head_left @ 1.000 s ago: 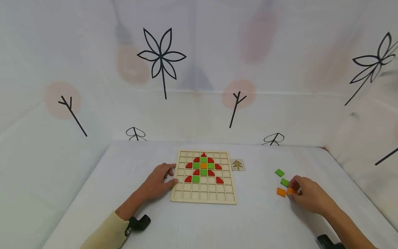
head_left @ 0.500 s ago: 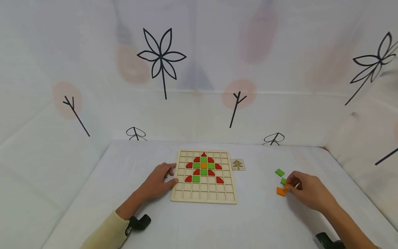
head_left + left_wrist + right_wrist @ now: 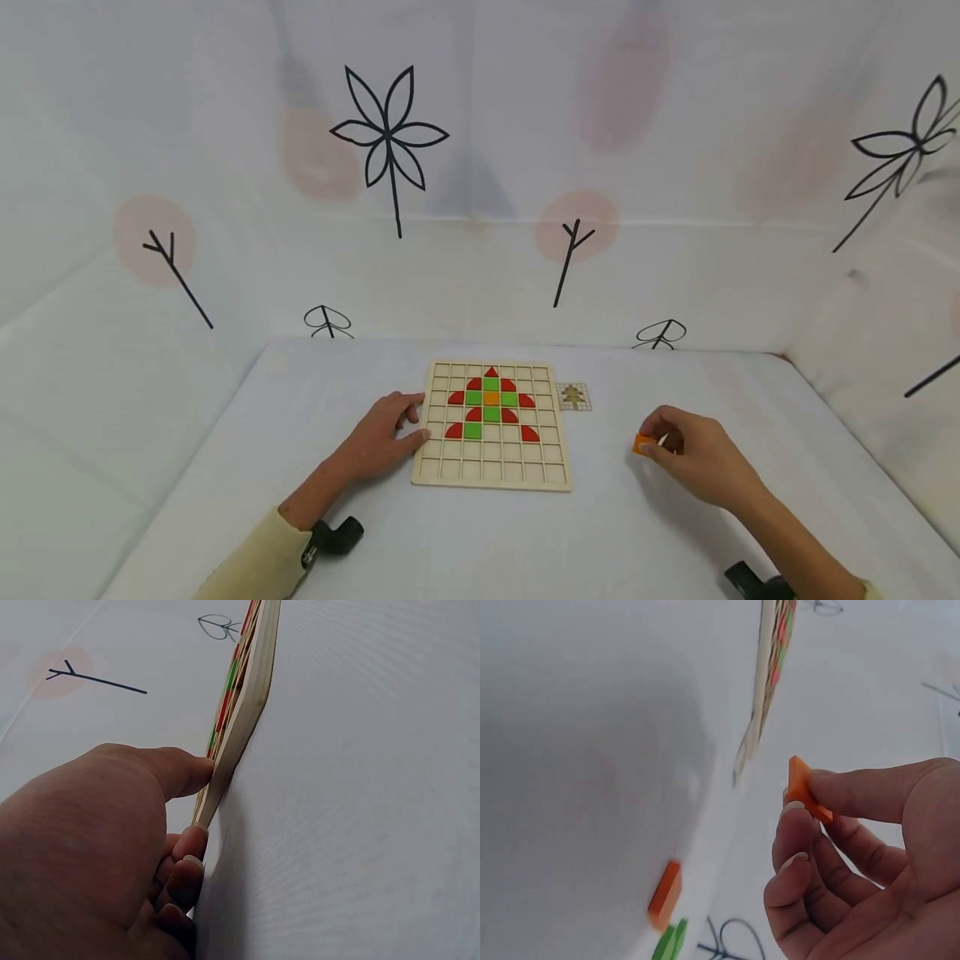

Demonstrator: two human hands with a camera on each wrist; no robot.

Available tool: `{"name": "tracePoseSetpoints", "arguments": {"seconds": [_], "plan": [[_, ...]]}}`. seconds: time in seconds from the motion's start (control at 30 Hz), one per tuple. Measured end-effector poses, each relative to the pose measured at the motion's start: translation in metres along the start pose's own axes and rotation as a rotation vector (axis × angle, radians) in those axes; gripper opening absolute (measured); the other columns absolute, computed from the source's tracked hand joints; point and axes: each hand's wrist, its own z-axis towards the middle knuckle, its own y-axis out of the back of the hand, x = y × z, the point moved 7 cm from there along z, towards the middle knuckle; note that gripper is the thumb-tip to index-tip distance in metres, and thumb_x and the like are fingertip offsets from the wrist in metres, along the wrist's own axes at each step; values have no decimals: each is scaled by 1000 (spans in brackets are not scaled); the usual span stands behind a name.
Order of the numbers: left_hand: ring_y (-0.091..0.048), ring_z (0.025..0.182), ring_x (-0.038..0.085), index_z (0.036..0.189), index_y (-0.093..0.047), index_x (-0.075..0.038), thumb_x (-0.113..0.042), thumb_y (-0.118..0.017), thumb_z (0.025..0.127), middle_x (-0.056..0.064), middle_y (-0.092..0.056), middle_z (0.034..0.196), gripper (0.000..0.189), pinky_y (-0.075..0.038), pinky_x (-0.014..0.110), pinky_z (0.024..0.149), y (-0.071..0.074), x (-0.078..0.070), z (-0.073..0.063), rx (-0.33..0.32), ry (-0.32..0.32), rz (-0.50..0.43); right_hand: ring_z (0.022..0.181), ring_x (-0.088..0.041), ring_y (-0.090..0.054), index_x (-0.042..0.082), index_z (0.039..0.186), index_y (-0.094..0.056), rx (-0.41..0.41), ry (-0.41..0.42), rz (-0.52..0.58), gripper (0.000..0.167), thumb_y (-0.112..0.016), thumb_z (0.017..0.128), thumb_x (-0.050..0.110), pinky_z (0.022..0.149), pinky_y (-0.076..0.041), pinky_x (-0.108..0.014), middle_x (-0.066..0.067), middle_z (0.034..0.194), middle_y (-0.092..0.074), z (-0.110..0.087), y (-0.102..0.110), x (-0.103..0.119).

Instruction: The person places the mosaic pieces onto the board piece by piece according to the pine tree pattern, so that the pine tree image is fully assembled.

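My right hand pinches an orange square tile between thumb and fingers, above the white table to the right of the wooden grid board. In the right wrist view the orange tile stands tilted at the fingertips. On the board, red quarter-round pieces, green squares and one orange square form a tree-like figure with a red triangle on top. My left hand rests against the board's left edge, thumb and fingertips touching it.
A small pattern card lies against the board's right side. Another orange tile and green tiles lie on the table in the right wrist view; my right hand hides them in the head view. Printed white cloth stands behind the table.
My right hand has lifted the orange tile from the loose tiles and moved left with it, towards the board. My left hand and the board have stayed in place.
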Motion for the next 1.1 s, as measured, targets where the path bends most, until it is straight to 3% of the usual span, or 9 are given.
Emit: {"name": "tracePoseSetpoints", "arguments": {"seconds": [0.47, 1.1], "plan": [[-47, 95, 12, 152, -54, -2, -26, -73, 101, -7, -55, 104, 59, -40, 31, 82, -1, 0, -1, -1, 2, 6, 72, -12, -59, 15, 97, -70, 71, 80, 120, 15, -81, 92, 6, 60, -49, -26, 7, 86, -67, 20, -35, 47], [-47, 96, 12, 152, -54, -2, -25, -73, 101, -7, -54, 105, 59, -40, 31, 82, -1, 0, -1, 1, 8, 3, 78, -16, -60, 14, 100, -69, 111, 128, 175, 14, -79, 94, 5, 65, -50, -25, 7, 90, -67, 48, -71, 80]]}}
